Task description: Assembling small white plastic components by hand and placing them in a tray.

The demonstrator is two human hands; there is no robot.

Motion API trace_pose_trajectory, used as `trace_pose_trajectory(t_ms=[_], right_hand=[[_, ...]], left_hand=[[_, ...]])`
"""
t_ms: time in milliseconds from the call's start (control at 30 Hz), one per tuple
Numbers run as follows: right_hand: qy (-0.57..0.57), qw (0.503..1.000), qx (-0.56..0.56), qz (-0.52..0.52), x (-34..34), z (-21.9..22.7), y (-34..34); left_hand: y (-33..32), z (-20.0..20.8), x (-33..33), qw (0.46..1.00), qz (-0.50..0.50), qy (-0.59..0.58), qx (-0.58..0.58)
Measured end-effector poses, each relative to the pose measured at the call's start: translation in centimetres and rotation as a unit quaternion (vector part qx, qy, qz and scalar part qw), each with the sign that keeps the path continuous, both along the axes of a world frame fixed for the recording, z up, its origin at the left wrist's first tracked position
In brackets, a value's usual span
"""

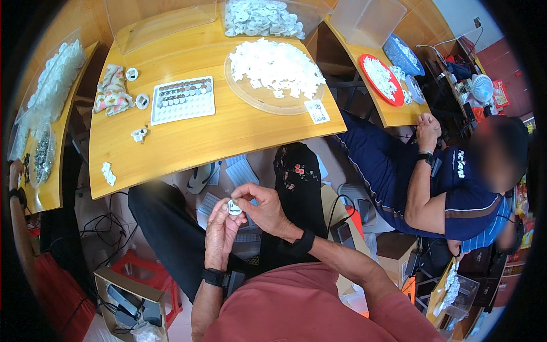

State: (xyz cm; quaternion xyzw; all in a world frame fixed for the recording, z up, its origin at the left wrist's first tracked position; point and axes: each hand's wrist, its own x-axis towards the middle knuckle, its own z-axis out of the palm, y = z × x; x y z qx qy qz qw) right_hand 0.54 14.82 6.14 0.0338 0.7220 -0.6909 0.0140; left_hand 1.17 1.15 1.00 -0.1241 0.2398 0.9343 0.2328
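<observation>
On the near side of the yellow wooden table (188, 139), the left hand (221, 232) and right hand (265, 211) both pinch a small round white plastic piece (234, 209). The table bears a white rectangular plastic tray (199, 109) and a heap of white pieces (279, 67).

Small white piece (234, 208) partly covered by fingertips of left hand (223, 229) and right hand (266, 211); its fine detail too small to read. Right fingertips' exact grip hidden. Co-worker (468, 191) at right: face blurred. Clear bin (228, 28) cut by upper edge. Red shirt (296, 308) runs off lower edge. Heaped white parts (276, 65) overlap, undermost hidden.
</observation>
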Motion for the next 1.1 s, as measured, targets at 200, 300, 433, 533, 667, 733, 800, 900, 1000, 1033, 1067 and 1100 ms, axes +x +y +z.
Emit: trace_pose_trajectory(t_ms=[200, 300, 433, 533, 667, 733, 800, 900, 1000, 1033, 1067, 1100], right_hand=[[0.056, 0.995, 0.076, 0.013, 0.1, 0.2, 0.2], [0.076, 0.991, 0.110, 0.022, 0.1, 0.6, 0.2], [0.163, 0.967, 0.189, 0.049, 0.0, 0.4, 0.5], [0.228, 0.954, 0.185, 0.054, -0.1, 0.8, 0.3], [0.219, 0.954, 0.202, 0.045, 0.1, 0.7, 0.1], [0.199, 0.955, 0.219, 0.031, 0.2, 0.8, 0.1], [0.186, 0.956, 0.223, 0.030, 0.3, 0.5, 0.2], [0.186, 0.953, 0.238, 0.027, 0.4, 0.2, 0.3], [0.183, 0.953, 0.239, 0.028, 0.4, 0.3, 0.3], [0.168, 0.958, 0.229, 0.030, 0.4, 0.4, 0.3], [0.168, 0.958, 0.229, 0.030, 0.4, 0.4, 0.3], [0.144, 0.967, 0.206, 0.034, 0.4, 0.4, 0.4]], left_hand=[[-0.1, -0.2, 0.1, 1.000, -0.003, -0.002, 0.000], [-0.1, 0.0, 0.1, 1.000, -0.004, 0.001, -0.008], [0.1, 0.4, 0.2, 1.000, -0.001, 0.007, -0.008], [-0.1, 0.0, 0.3, 1.000, 0.004, 0.004, 0.004], [0.0, -0.4, 0.4, 1.000, 0.018, -0.011, 0.019], [-0.1, -0.6, 0.4, 1.000, 0.009, -0.005, 0.017], [0.0, -0.4, 0.4, 1.000, 0.000, 0.001, 0.014], [0.1, 0.0, 0.4, 1.000, 0.012, -0.013, -0.021], [-0.1, -0.4, 0.4, 1.000, -0.005, 0.002, -0.017], [-0.2, -0.5, 0.4, 1.000, -0.009, 0.009, -0.022], [-0.3, -0.5, 0.4, 0.999, -0.013, 0.016, -0.027], [-0.2, -0.1, 0.3, 0.999, -0.014, 0.016, -0.026]])
